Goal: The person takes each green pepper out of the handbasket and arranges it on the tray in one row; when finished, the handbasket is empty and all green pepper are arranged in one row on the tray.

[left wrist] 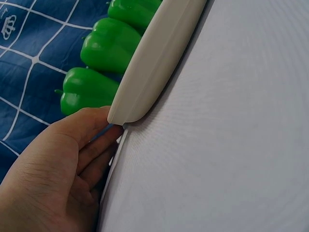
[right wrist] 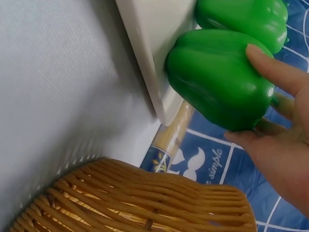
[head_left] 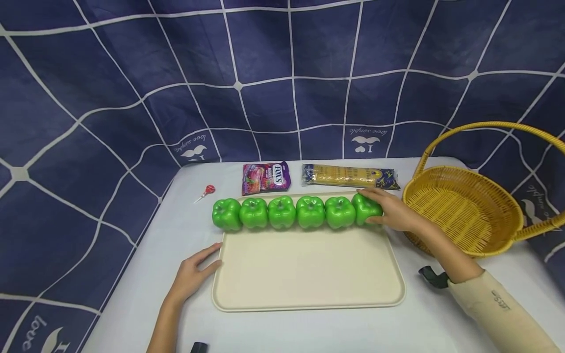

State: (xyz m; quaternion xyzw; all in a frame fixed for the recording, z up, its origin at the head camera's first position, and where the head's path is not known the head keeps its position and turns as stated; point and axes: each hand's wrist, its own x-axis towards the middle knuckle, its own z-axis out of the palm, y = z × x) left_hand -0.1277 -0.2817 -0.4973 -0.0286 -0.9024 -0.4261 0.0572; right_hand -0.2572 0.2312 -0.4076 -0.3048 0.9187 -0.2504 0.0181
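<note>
Several green bell peppers (head_left: 282,212) stand in a row along the far edge of a cream tray (head_left: 309,269). My right hand (head_left: 395,211) grips the rightmost green bell pepper (right wrist: 217,79) between thumb and fingers. In the right wrist view that pepper lies tilted, its stem toward the palm, beside the neighbouring pepper (right wrist: 246,21). At the tray's left side, my left hand (head_left: 192,274) touches the rim with extended fingertips. The left wrist view shows this hand (left wrist: 58,154) at the tray's corner (left wrist: 130,113), with some fingers partly hidden.
A yellow wicker basket (head_left: 496,193) with a tall handle stands to the right, close to my right forearm. Behind the tray lie a purple candy bag (head_left: 266,177) and a pack of noodles (head_left: 348,176). A red lollipop (head_left: 209,189) lies at the left. Blue checked cloth (head_left: 265,54) hangs behind.
</note>
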